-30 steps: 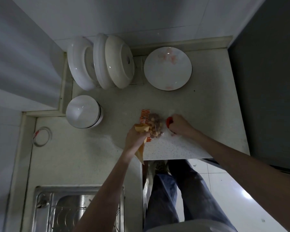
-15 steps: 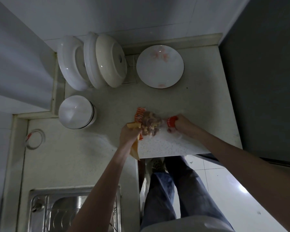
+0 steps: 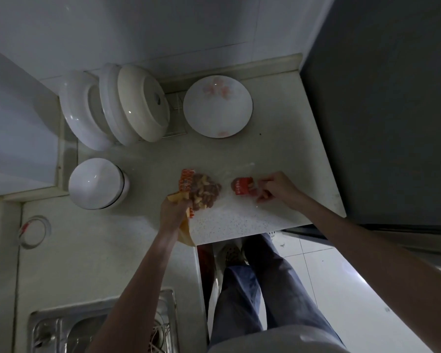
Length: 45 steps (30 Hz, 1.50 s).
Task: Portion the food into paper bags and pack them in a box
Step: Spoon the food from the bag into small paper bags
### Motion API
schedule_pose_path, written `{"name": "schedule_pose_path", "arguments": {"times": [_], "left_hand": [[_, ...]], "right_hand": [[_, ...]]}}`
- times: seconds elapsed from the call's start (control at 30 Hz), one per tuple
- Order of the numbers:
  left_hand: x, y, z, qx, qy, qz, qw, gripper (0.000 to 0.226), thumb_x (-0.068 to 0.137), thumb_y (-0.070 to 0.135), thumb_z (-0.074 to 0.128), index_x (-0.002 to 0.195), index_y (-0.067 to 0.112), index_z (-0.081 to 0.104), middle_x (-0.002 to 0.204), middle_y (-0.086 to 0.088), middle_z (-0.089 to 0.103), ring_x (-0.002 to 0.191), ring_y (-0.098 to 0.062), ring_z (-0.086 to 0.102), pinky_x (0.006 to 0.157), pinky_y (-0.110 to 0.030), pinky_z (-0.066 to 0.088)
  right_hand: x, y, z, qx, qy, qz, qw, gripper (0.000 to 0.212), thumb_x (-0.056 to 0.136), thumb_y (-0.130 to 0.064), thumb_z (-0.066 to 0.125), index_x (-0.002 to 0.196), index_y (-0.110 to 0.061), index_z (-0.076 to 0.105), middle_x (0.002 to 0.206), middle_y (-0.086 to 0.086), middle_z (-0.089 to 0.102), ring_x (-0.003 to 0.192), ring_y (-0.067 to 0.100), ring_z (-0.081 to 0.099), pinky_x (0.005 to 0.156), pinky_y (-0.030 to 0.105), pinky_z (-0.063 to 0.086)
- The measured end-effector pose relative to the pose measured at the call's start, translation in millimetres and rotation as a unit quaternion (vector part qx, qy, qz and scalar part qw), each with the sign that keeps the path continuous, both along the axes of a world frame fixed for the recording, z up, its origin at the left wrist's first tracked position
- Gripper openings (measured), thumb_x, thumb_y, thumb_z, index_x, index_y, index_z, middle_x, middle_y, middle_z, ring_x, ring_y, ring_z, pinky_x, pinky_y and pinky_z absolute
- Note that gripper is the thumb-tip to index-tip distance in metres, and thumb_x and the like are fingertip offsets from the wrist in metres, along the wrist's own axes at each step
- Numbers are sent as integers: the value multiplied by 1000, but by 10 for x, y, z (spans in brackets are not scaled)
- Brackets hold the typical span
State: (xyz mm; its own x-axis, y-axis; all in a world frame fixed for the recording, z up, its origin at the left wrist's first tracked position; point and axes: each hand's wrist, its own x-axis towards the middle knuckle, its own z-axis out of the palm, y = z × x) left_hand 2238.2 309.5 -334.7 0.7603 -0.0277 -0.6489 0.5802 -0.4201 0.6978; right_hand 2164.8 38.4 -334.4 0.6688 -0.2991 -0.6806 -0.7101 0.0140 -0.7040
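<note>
Three bowls (image 3: pixel 117 108) racked behind flowered plate (image 3: pixel 217 106), overturned bowl (image 3: pixel 97 183).

A pale speckled stone countertop (image 3: pixel 278 149) carries a flat white floral plate (image 3: pixel 217 105) far, an upturned white bowl (image 3: pixel 96 183) left, and a clear snack bag (image 3: pixel 204 191) near.

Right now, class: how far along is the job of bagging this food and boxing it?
Done: nothing visibly packed; no box shows. In hand: the left hand grips a paper bag beside the clear bag of food, while the right hand pinches its red label end. Left: filling bags and boxing them. The flowered plate looks empty.
</note>
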Motion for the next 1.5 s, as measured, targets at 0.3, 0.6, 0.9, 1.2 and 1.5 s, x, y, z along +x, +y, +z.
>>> {"name": "schedule_pose_path", "arguments": {"times": [0.3,0.6,0.9,1.2,1.5], "left_hand": [[-18,121,49,-38,-36,4,999,9,65,13,65,74,16,64,63,4,64,59,-12,60,55,-28,49],[5,-134,483,27,-142,-31,989,53,65,6,79,104,26,49,96,8,59,88,-8,60,68,-22,48],[-219,-565,915,86,-307,-203,926,58,66,3,77,114,21,51,90,17,50,79,-2,55,61,-12,46],[-170,-848,1657,28,-446,-189,874,52,65,16,74,108,29,47,97,12,57,90,-15,59,79,-43,53],[-184,-778,1962,37,-503,-195,841,46,67,18,66,106,29,44,96,14,47,94,-11,48,90,-30,35]], "right_hand": [[-168,-180,26,5,-8,-41,999,19,90,-2,56,74,4,62,47,8,50,46,21,63,59,32,59],[-314,-392,465,-10,-34,-70,997,18,92,-6,57,93,11,65,40,0,50,44,16,61,57,32,59],[-188,-239,1580,-36,-67,17,997,17,93,-7,56,102,3,66,47,5,42,44,17,58,47,23,51],[-9,25,2685,-124,-111,149,975,20,90,-9,56,92,7,68,37,-3,42,41,18,59,42,21,45],[87,488,3214,-403,-170,263,860,30,75,-5,42,46,-5,46,47,3,37,38,13,31,40,25,31]]}}
